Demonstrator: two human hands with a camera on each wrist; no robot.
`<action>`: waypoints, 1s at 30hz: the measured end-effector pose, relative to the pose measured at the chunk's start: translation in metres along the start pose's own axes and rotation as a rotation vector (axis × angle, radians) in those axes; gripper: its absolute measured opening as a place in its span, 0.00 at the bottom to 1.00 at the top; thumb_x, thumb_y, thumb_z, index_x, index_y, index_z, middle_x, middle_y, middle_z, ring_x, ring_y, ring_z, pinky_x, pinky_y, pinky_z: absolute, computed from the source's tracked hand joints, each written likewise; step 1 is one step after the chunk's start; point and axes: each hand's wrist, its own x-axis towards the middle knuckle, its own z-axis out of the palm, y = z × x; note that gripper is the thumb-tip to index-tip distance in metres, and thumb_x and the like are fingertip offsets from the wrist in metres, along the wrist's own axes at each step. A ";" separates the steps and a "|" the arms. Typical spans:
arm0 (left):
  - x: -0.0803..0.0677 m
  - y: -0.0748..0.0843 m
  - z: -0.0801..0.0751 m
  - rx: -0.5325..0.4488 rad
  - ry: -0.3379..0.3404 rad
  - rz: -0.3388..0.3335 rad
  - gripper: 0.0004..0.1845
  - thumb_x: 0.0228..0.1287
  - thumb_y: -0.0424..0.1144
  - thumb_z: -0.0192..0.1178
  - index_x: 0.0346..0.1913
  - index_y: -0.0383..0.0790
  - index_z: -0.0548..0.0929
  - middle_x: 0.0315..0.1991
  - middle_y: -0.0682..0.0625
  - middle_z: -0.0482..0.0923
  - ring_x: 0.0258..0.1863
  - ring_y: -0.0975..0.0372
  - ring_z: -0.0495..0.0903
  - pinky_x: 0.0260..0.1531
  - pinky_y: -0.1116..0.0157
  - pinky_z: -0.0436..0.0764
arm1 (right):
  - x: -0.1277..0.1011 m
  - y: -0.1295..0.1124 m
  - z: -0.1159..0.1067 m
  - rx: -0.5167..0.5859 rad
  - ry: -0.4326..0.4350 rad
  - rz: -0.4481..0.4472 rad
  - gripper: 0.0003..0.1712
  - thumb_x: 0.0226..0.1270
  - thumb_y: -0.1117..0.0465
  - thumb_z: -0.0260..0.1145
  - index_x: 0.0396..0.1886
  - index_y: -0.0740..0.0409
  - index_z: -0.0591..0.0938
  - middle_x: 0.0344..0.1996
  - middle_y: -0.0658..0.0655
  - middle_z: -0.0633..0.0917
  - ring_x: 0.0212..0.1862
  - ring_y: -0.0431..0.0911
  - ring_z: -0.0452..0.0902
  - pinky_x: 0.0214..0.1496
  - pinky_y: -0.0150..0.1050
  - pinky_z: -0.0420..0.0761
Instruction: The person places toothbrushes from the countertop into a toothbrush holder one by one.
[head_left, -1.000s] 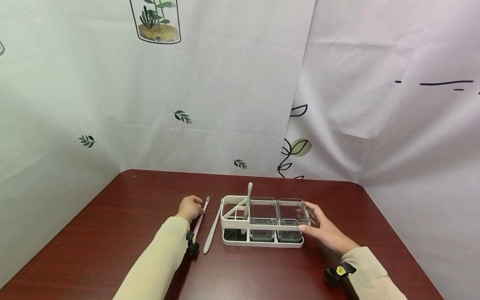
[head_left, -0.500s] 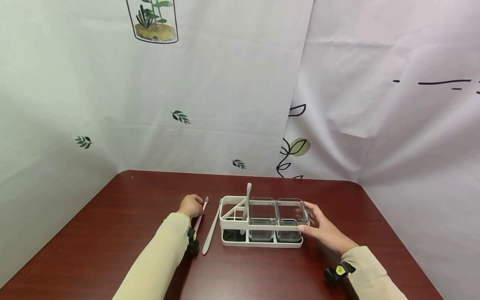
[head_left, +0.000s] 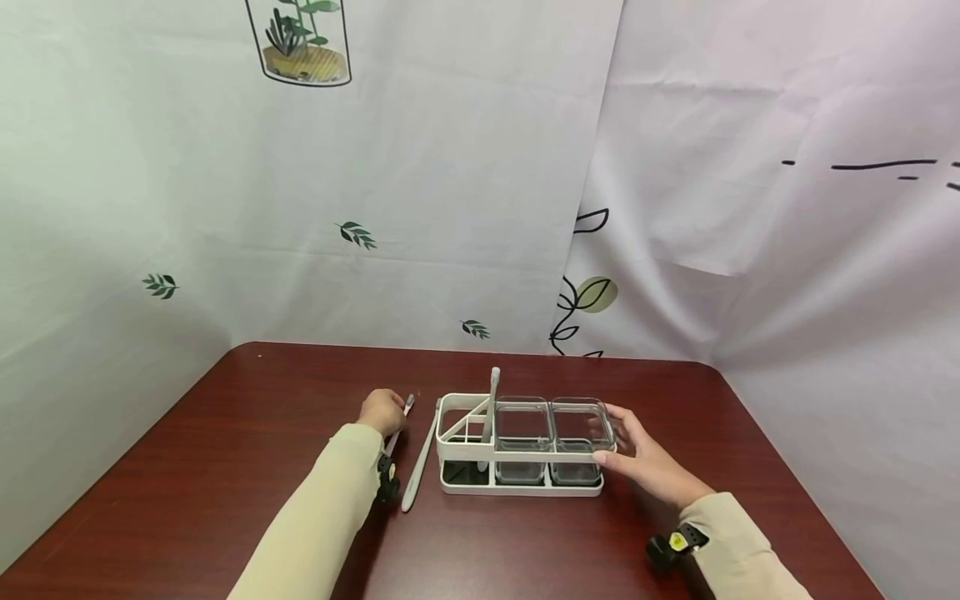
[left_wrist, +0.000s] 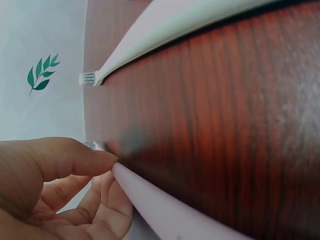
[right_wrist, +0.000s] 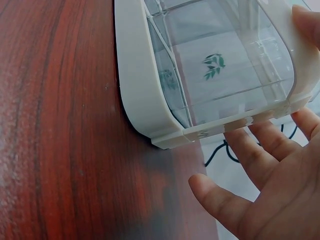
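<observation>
Left hand (head_left: pixel 382 411) pinches the pink toothbrush (head_left: pixel 395 432) lying on the table (head_left: pixel 225 467). Right hand (head_left: pixel 641 457), fingers spread, touches the rack's (head_left: pixel 517 483) right end beside a clear cup (head_left: pixel 579 427).

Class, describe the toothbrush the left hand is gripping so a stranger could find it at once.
On the dark red table, look left of the white rack. Two toothbrushes lie there; it is the pink toothbrush under the left hand, farther from the rack than the grey toothbrush.
</observation>
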 end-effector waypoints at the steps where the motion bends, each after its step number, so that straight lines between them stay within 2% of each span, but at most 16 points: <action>1: 0.000 -0.001 0.000 -0.001 0.002 0.000 0.14 0.54 0.23 0.62 0.45 0.27 0.80 0.43 0.35 0.78 0.40 0.49 0.78 0.31 0.57 0.80 | 0.000 0.000 0.000 -0.002 0.003 0.007 0.40 0.65 0.62 0.65 0.71 0.59 0.55 0.64 0.70 0.68 0.66 0.59 0.65 0.58 0.24 0.68; 8: -0.003 -0.005 -0.004 -0.123 0.009 -0.019 0.13 0.53 0.20 0.58 0.44 0.25 0.78 0.41 0.35 0.76 0.32 0.53 0.72 0.24 0.64 0.74 | 0.001 0.003 0.000 -0.003 0.007 0.024 0.40 0.65 0.62 0.66 0.71 0.59 0.55 0.65 0.69 0.68 0.67 0.62 0.63 0.58 0.24 0.68; 14: -0.004 -0.007 -0.005 -0.229 -0.010 -0.035 0.15 0.53 0.18 0.57 0.46 0.24 0.76 0.42 0.34 0.75 0.24 0.58 0.69 0.23 0.66 0.72 | 0.001 0.003 0.001 -0.002 0.005 0.032 0.40 0.65 0.61 0.66 0.71 0.59 0.55 0.65 0.70 0.68 0.68 0.64 0.60 0.58 0.23 0.66; 17: -0.004 -0.007 -0.006 -0.251 -0.022 -0.037 0.16 0.53 0.18 0.57 0.47 0.24 0.77 0.44 0.34 0.75 0.27 0.57 0.71 0.25 0.65 0.75 | 0.001 0.003 0.000 -0.003 0.006 0.040 0.41 0.65 0.61 0.66 0.71 0.58 0.55 0.65 0.69 0.68 0.68 0.64 0.61 0.57 0.23 0.67; 23: -0.005 -0.005 -0.013 -0.327 -0.094 -0.029 0.22 0.51 0.16 0.57 0.52 0.22 0.74 0.47 0.32 0.75 0.37 0.53 0.76 0.33 0.60 0.82 | 0.001 0.003 0.000 -0.011 0.006 0.040 0.41 0.65 0.60 0.66 0.71 0.58 0.55 0.65 0.68 0.68 0.68 0.64 0.61 0.57 0.23 0.66; 30: -0.007 -0.005 -0.022 -0.401 -0.127 -0.001 0.25 0.52 0.16 0.56 0.57 0.22 0.71 0.47 0.31 0.75 0.35 0.55 0.78 0.35 0.59 0.81 | 0.000 0.002 0.001 -0.005 0.013 0.031 0.40 0.65 0.61 0.66 0.71 0.59 0.55 0.65 0.69 0.69 0.67 0.64 0.61 0.58 0.22 0.66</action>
